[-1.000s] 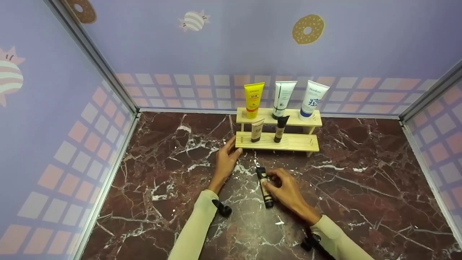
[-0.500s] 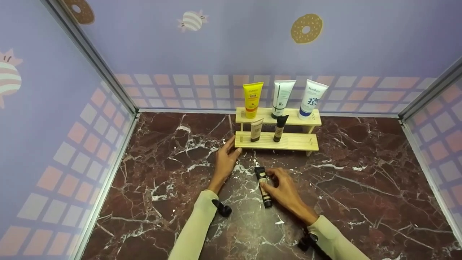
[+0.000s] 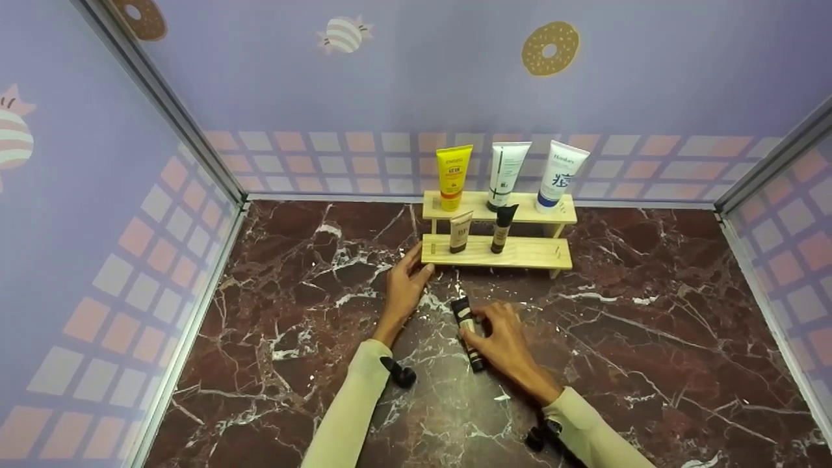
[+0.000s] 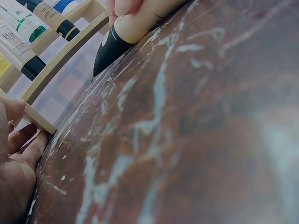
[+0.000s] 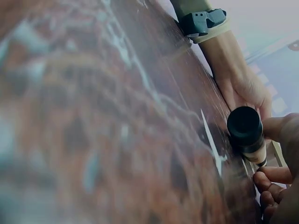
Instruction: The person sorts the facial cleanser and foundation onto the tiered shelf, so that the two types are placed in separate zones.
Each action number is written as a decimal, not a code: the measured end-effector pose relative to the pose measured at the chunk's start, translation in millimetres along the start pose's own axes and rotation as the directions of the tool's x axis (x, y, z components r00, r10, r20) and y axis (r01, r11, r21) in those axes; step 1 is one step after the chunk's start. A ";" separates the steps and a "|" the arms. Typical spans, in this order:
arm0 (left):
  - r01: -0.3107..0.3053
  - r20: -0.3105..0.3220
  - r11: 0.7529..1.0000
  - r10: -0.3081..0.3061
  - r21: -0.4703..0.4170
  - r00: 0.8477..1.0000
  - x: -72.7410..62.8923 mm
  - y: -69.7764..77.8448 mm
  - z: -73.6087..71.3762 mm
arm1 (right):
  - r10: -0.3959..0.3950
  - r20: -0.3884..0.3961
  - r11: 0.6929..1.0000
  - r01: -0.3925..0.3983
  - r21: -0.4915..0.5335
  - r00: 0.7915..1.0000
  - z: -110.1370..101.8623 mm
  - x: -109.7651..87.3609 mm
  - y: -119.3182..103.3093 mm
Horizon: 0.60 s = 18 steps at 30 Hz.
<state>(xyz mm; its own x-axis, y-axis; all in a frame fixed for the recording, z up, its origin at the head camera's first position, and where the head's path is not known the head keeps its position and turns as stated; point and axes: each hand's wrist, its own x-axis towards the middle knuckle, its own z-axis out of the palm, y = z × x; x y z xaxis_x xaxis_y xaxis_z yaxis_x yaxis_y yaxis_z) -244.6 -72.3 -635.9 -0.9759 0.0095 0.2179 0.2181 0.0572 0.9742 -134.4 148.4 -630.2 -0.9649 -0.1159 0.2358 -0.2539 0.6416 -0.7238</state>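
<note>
My right hand (image 3: 504,338) pinches a black-and-beige cosmetic tube (image 3: 465,318) between thumb and fingers, low over the marble-patterned surface. In the right wrist view the tube's round black cap (image 5: 245,126) faces the camera. My left hand (image 3: 404,286) holds the left end of a two-tier wooden rack (image 3: 536,253), thumb at the lower shelf's end and fingers curled beneath. On the lower shelf stand a small beige BB tube (image 3: 460,233) and a small black-topped tube (image 3: 502,229). Above them stand a yellow tube (image 3: 452,175), a white-green tube (image 3: 508,175) and a white-blue tube (image 3: 560,179).
A purple patterned wall (image 3: 390,78) rises close behind the rack, and side walls close in the left and right. The dark red marble-patterned tabletop (image 3: 299,286) spreads around both hands and in front of the rack.
My right hand has shifted slightly left with the tube, whose upper end now leans further left. The left hand stays at the rack's end, and the standing tubes keep their places.
</note>
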 end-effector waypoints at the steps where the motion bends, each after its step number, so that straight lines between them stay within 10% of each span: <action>1: 0.000 0.001 1.000 0.000 0.007 1.000 -0.2 0.5 -0.4 | -0.004 -0.003 1.000 0.004 -0.009 1.000 1.3 -0.1 -0.6; 18: 0.005 -0.011 1.000 -0.005 -0.022 1.000 0.5 -2.2 0.3 | 0.044 -0.016 0.998 -0.043 0.034 0.999 1.2 -0.2 -5.9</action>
<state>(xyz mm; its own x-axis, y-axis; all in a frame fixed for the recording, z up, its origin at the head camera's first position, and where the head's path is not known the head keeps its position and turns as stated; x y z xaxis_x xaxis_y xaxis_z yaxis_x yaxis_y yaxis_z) -245.5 -72.1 -638.0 -0.9769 -0.0016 0.2139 0.2137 0.0349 0.9763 -132.7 143.7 -626.7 -0.9738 -0.0755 0.2144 -0.2143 0.6197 -0.7551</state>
